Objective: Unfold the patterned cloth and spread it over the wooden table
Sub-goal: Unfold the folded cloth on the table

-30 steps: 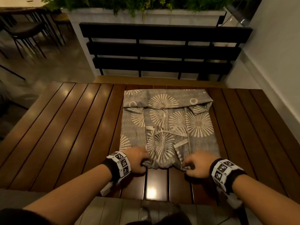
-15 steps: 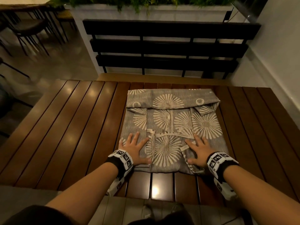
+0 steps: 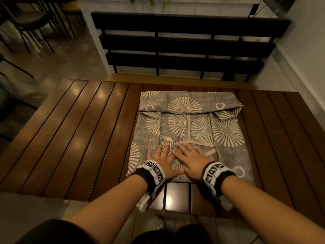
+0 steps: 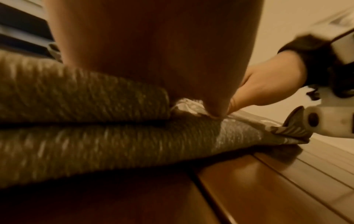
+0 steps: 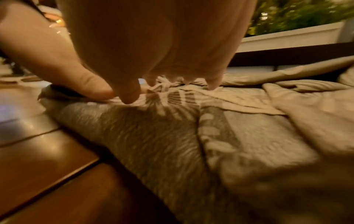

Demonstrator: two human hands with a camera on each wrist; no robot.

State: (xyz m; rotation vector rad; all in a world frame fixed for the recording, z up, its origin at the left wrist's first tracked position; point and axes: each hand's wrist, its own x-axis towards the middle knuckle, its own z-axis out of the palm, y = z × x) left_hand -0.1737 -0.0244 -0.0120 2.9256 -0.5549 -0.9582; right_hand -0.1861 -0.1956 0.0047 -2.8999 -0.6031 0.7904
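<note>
The patterned cloth [image 3: 190,131], grey with pale sunburst motifs, is seen still folded on the slatted wooden surface [image 3: 84,131], toward its near right part. Both hands are laid side by side on the cloth's near portion. The left hand [image 3: 162,160] is spread flat, grip open; the right hand [image 3: 190,160] likewise, fingers straight, nothing held.

head view: high above the near edge of the bench [image 3: 84,131], facing down and toward 12 o'clock. left wrist view: just above the bench top, very near, facing 12 to 1 o'clock under the left hand [image 4: 153,50]. right wrist view: likewise low, facing 11 o'clock. shared by all: near edge of the cloth [image 3: 226,147], both hands.
</note>
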